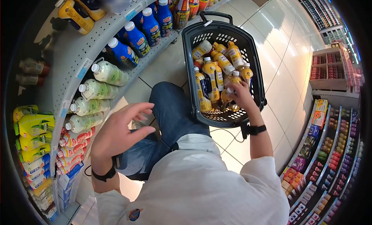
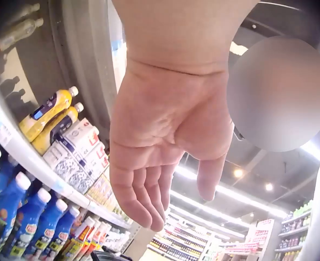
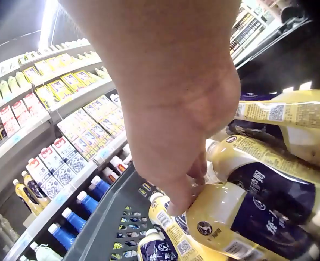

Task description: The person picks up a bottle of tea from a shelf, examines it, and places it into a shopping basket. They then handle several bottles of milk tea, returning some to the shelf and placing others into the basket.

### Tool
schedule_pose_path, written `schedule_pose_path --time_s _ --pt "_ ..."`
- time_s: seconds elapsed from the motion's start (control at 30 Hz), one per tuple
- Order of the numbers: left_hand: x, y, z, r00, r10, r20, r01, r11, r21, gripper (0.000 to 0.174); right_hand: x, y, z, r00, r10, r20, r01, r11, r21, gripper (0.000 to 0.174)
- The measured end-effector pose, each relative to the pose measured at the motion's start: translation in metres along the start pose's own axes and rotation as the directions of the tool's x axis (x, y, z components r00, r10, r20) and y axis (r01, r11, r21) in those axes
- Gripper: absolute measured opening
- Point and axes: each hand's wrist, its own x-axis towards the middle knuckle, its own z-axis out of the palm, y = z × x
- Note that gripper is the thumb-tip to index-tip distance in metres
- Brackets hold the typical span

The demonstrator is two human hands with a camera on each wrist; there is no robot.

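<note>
My right hand (image 1: pixel 241 96) reaches into the black shopping basket (image 1: pixel 256 50), its fingers curled at the capped end of a yellow bottle (image 1: pixel 226 97). In the right wrist view the fingertips are on the narrow end of this bottle (image 3: pixel 219 215), which has a dark blue label. Several similar yellow bottles (image 1: pixel 209 76) lie or stand around it, and the palm side of the hand is hidden. The left hand (image 1: pixel 122 128) is held in the air left of the knee, holding nothing; its palm and relaxed fingers show in the left wrist view.
On the left, a shelf (image 1: pixel 133 14) carries blue bottles (image 1: pixel 135 38), pale green bottles (image 1: pixel 101 89) and yellow jugs (image 1: pixel 35 126). My bent knee (image 1: pixel 170 99) is beside the basket. Shelves of small packages (image 1: pixel 310 155) line the right side of the tiled floor (image 1: pixel 288 93).
</note>
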Motion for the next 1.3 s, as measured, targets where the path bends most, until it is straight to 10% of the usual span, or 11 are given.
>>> schedule_pose_path --time_s 0.07,0.2,0.4,0.5,0.7,1.0,1.3 --pt "0.003 -0.004 0.006 1.0 -0.009 0.016 0.01 1.0 -0.016 0.054 -0.018 -0.015 -0.012 1.0 0.013 0.022 -0.013 1.0 0.005 0.032" --pt "0.018 -0.01 0.025 0.996 0.084 0.033 -0.083 0.996 -0.034 0.056 -0.044 -0.061 -0.059 0.913 0.081 -0.4 0.049 0.951 0.305 0.035" --pt "0.049 0.024 0.056 0.966 0.237 -0.101 -0.247 0.964 -0.097 0.077 -0.03 -0.143 -0.143 0.688 0.016 -0.726 0.54 0.657 0.526 0.032" --pt "0.05 0.039 0.062 0.853 0.368 -0.371 -0.316 0.929 0.195 0.089 -0.008 -0.169 -0.144 0.691 0.001 -0.723 0.616 0.522 0.59 0.029" --pt "0.025 0.017 0.055 0.816 0.262 -0.515 -0.275 0.96 0.053 0.079 0.037 -0.217 -0.125 0.776 -0.037 -0.63 0.601 0.343 0.721 0.028" --pt "-0.014 0.002 0.028 0.754 0.153 -0.638 -0.14 0.988 0.072 0.073 0.062 -0.245 -0.088 0.827 -0.099 -0.553 0.56 0.07 0.825 0.026" --pt "-0.023 0.003 0.016 0.725 0.221 -0.653 -0.134 0.974 0.182 0.073 0.063 -0.255 -0.085 0.802 -0.139 -0.58 0.592 0.058 0.804 0.028"
